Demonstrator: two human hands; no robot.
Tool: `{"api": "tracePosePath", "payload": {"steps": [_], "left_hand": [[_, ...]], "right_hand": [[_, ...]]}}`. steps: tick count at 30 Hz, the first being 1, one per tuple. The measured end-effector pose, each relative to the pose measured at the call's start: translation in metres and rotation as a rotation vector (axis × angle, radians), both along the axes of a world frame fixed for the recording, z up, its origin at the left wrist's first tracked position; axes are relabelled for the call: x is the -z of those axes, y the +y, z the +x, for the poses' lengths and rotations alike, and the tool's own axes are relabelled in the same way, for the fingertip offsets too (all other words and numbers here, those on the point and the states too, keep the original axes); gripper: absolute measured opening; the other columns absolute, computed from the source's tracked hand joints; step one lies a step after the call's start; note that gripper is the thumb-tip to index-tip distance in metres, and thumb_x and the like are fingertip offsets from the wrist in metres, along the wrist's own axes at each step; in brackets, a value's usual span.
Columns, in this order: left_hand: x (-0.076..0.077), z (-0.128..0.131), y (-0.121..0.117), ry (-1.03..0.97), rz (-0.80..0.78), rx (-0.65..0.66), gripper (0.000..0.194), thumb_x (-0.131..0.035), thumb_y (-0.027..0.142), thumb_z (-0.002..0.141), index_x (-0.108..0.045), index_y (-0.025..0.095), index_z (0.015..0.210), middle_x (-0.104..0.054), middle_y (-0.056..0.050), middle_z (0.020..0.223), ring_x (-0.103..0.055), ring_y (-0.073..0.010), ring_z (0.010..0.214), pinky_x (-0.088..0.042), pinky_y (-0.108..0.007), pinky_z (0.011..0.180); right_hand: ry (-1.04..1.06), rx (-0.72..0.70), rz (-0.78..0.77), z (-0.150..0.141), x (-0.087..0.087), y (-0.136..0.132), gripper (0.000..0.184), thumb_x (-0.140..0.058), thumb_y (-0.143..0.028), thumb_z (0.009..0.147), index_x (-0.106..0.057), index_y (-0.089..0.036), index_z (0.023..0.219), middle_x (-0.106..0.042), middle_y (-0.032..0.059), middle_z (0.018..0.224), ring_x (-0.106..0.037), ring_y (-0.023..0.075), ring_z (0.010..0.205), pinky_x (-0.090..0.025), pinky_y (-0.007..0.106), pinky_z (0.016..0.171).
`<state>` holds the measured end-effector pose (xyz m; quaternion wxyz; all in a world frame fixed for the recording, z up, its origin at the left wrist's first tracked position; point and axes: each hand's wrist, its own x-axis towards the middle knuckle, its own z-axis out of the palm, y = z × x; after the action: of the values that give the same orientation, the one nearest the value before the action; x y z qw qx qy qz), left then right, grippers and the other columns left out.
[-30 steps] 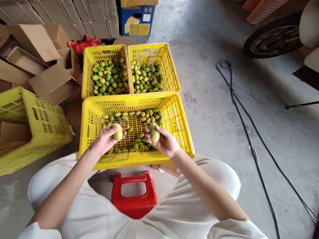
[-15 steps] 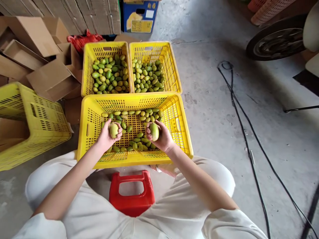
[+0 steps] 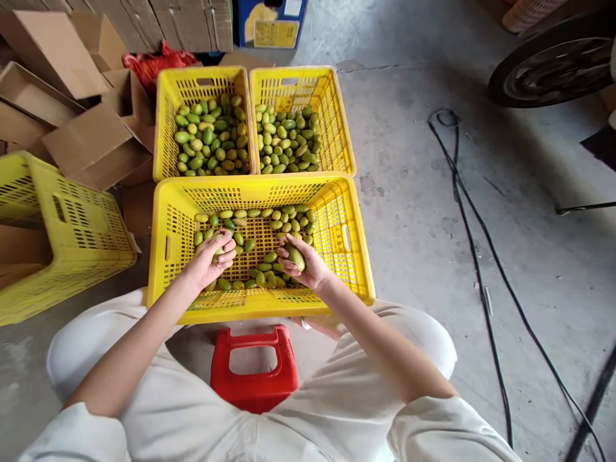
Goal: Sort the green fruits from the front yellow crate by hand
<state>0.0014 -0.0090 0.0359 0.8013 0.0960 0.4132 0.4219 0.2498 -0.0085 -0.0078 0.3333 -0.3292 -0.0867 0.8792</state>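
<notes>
My left hand [image 3: 214, 256] is closed round a green mango, mostly covered by the fingers. In my right hand [image 3: 305, 262] lies another green mango [image 3: 295, 256], its side showing between thumb and fingers. Both hands hover over the near yellow crate [image 3: 262, 313], which has slotted walls. Along its far wall and near edge lie loose green and yellowish mangoes [image 3: 269, 279], with a few more beside my left hand. Beyond stand two smaller-looking yellow crates, the left one [image 3: 166, 122] and the right one [image 3: 339, 122], each with many mangoes.
A tilted yellow crate [image 3: 81, 237] and open cardboard boxes [image 3: 91, 144] crowd the left. A red plastic stool [image 3: 255, 388] sits between my knees. Black cable [image 3: 474, 263] loops over the floor at right, near a wheel [image 3: 553, 64]. A blue carton [image 3: 272, 29] stands at the back.
Both hands have turned the mangoes in their grip; the left one is now mostly hidden by fingers, the right one tilted. The view has shifted slightly.
</notes>
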Motion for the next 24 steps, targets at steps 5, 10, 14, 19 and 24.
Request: {"api": "tracePosePath", "payload": {"steps": [5, 10, 14, 19, 24], "left_hand": [[-0.004, 0.004, 0.004, 0.022, -0.084, -0.018, 0.036, -0.071, 0.040, 0.095, -0.063, 0.014, 0.072, -0.057, -0.001, 0.061, -0.053, -0.0087, 0.046, -0.040, -0.018, 0.039], [-0.001, 0.004, 0.000, 0.080, -0.063, -0.042, 0.011, -0.075, 0.018, 0.087, -0.071, 0.014, 0.096, -0.075, -0.010, 0.094, -0.073, -0.0191, 0.080, -0.062, -0.031, 0.072], [0.004, 0.003, -0.004, 0.075, 0.040, 0.043, 0.032, -0.092, 0.017, 0.071, -0.064, 0.017, 0.086, -0.067, 0.000, 0.076, -0.065, -0.0110, 0.063, -0.055, -0.021, 0.058], [0.004, 0.005, -0.006, 0.051, 0.048, 0.098, 0.045, -0.099, 0.022, 0.064, -0.056, 0.018, 0.080, -0.052, 0.009, 0.060, -0.043, -0.0019, 0.041, -0.029, -0.011, 0.036], [0.006, 0.009, -0.004, 0.073, -0.040, 0.120, 0.045, -0.089, 0.047, 0.079, -0.059, 0.015, 0.072, -0.053, 0.005, 0.056, -0.041, -0.0034, 0.037, -0.028, -0.015, 0.034]], "right_hand": [[0.084, 0.012, -0.009, -0.001, -0.005, 0.002, 0.020, -0.059, -0.038, 0.095, -0.060, -0.018, 0.092, -0.061, -0.0007, 0.066, -0.049, 0.0102, 0.046, -0.035, 0.018, 0.035], [0.094, 0.042, 0.029, -0.004, -0.026, -0.001, 0.030, -0.062, -0.022, 0.079, -0.064, -0.019, 0.109, -0.074, 0.0057, 0.094, -0.071, 0.0190, 0.083, -0.063, 0.031, 0.073], [0.058, 0.096, 0.024, -0.005, -0.026, -0.003, 0.032, -0.072, -0.019, 0.078, -0.063, -0.020, 0.109, -0.071, 0.0004, 0.089, -0.066, 0.0124, 0.070, -0.057, 0.020, 0.058], [0.072, 0.034, 0.012, -0.003, -0.010, -0.003, 0.034, -0.086, -0.024, 0.075, -0.057, -0.021, 0.091, -0.056, -0.0078, 0.065, -0.039, 0.0041, 0.043, -0.019, 0.011, 0.032], [0.037, 0.026, -0.055, -0.004, -0.004, 0.000, 0.029, -0.067, -0.046, 0.095, -0.057, -0.020, 0.089, -0.055, -0.0043, 0.062, -0.039, 0.0066, 0.041, -0.023, 0.014, 0.031]]}}
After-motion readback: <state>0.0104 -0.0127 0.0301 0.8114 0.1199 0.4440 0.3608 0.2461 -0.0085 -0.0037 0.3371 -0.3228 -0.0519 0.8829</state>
